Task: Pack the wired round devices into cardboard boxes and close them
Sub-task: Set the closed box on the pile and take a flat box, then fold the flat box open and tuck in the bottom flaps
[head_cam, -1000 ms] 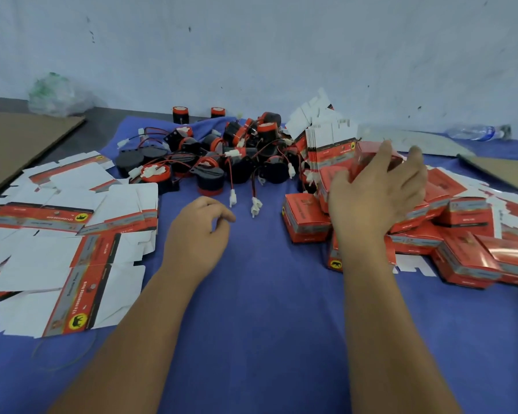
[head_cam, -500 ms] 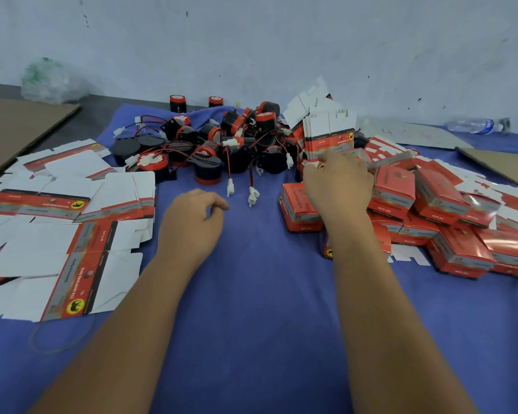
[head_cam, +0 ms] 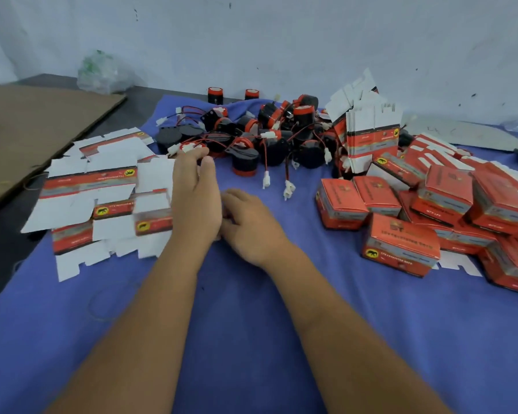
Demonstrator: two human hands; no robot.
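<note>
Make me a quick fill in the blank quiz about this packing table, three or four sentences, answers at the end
1. The flat, unfolded boxes lie on the ____ side of the blue cloth.
2. The closed boxes are mostly ____ in colour.
3. The round devices trail thin wires that end in small ____ plugs.
4. Both hands, the left hand and the right hand, are nearest to the ____ boxes.

Answers: left; red; white; flat
</note>
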